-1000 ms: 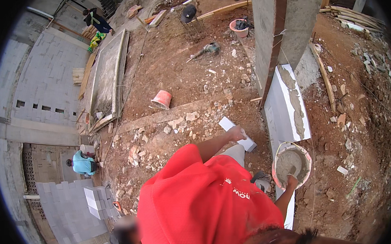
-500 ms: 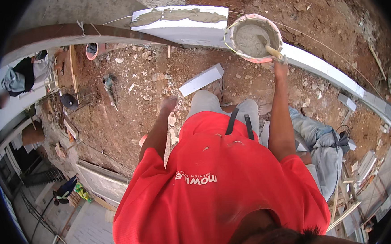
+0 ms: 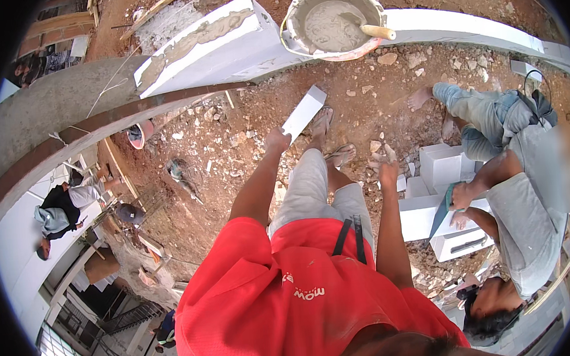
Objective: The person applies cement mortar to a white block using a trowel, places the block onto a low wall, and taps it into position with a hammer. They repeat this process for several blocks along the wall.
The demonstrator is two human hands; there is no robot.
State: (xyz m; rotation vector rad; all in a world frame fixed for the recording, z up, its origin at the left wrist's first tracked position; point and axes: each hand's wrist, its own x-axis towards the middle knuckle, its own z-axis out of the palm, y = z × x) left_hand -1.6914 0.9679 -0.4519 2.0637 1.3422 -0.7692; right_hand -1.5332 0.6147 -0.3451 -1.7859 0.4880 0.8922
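My left hand (image 3: 278, 140) grips the near end of a loose white block (image 3: 306, 113) beside my sandalled foot. Free of any object, my right hand (image 3: 384, 164) hangs over the stony soil with its fingers apart. Ahead, a bucket (image 3: 352, 54) of wet grey mortar (image 3: 329, 26) stands on a low white block wall (image 3: 445, 24). A trowel rests in the mortar, its wooden handle (image 3: 378, 32) lying over the rim. Left of the bucket, a raised block (image 3: 225, 54) carries a strip of mortar (image 3: 195, 43) along its top.
At right a co-worker (image 3: 527, 183) holds a teal-handled saw (image 3: 442, 211) over a white block, near stacked blocks (image 3: 441, 165). A concrete beam (image 3: 68, 149) curves across the left. Another bucket (image 3: 140, 136) and a tool (image 3: 179, 174) lie on the rubble. Another person (image 3: 68, 204) is farther left.
My right hand has let go of the trowel handle and come back toward my body. My left hand has moved forward onto the loose block. The view has turned, showing more of the co-worker.
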